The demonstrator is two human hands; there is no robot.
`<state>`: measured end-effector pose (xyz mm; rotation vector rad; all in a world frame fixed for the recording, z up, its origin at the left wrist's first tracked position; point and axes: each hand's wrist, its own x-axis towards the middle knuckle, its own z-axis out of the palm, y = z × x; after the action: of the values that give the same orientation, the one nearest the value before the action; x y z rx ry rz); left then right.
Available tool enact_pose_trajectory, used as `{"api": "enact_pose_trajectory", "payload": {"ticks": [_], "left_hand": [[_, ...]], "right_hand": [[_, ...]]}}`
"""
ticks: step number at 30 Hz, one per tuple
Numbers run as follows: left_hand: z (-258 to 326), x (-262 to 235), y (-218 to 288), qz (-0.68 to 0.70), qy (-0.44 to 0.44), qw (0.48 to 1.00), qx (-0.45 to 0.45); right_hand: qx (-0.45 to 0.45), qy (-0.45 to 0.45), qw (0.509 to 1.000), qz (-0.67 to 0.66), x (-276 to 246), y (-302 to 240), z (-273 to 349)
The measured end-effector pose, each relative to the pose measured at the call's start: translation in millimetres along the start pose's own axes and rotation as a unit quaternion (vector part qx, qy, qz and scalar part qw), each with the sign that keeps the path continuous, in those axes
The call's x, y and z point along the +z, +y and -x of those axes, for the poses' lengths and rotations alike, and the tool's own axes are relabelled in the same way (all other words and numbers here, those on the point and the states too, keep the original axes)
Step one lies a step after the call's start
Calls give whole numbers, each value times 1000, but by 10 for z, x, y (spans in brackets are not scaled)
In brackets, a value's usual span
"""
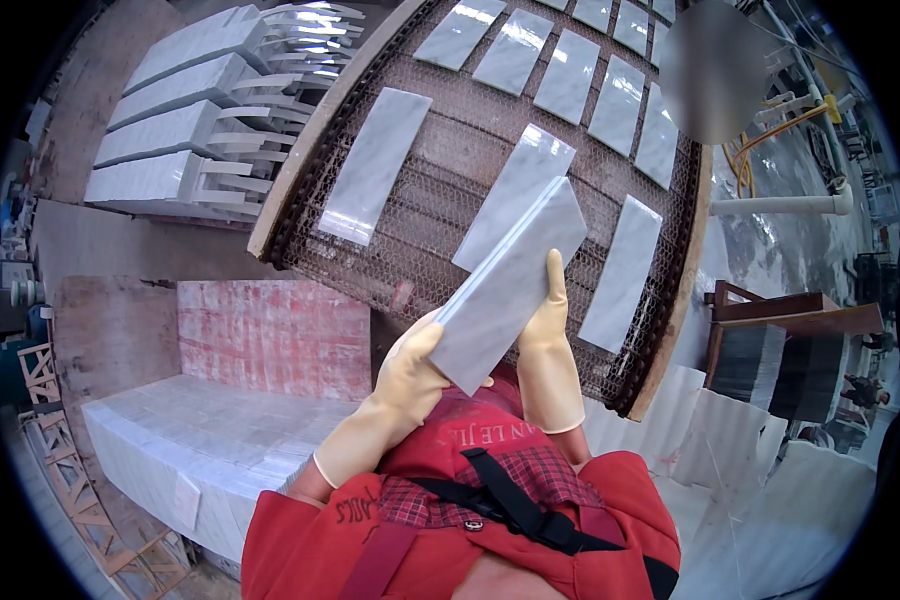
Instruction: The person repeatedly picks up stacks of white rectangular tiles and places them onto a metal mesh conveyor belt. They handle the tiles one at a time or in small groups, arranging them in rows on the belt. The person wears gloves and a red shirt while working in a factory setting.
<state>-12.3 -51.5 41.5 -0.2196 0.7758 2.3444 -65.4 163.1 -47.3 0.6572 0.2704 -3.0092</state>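
Note:
Both my hands wear cream rubber gloves and hold a small stack of grey-white marble tiles (520, 295), tilted in front of my chest. My left hand (407, 375) is wrapped round the lower left end. Along the right edge lies my right hand (548, 345), its thumb stretched up the edge and its other fingers mostly hidden behind the tiles. Beyond my hands is a wire-mesh conveyor belt (450, 130). On it a marble tile (375, 165) lies at left, another tile (535, 155) is partly covered by the stack, and a third tile (625, 270) lies at right.
Rows of more tiles (567, 75) lie farther up the belt, between wooden side rails (330, 110). Stacked tiles (200, 415) stand on the left, before a red-stained board (275, 335). White slab stacks (175, 130) are at far left, a white pipe (780, 205) at right.

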Motion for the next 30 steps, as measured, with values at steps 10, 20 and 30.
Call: {"api": "enact_pose_trajectory", "payload": {"ticks": [10, 20, 30], "left_hand": [[-49, -28, -96, 21, 20, 999, -19], [-330, -188, -296, 50, 64, 990, -115], [-367, -292, -393, 179, 72, 972, -135]], "right_hand": [[24, 38, 999, -8, -284, -78, 29], [-4, 100, 989, 107, -481, -150, 211], [67, 136, 920, 362, -265, -58, 536]]}}
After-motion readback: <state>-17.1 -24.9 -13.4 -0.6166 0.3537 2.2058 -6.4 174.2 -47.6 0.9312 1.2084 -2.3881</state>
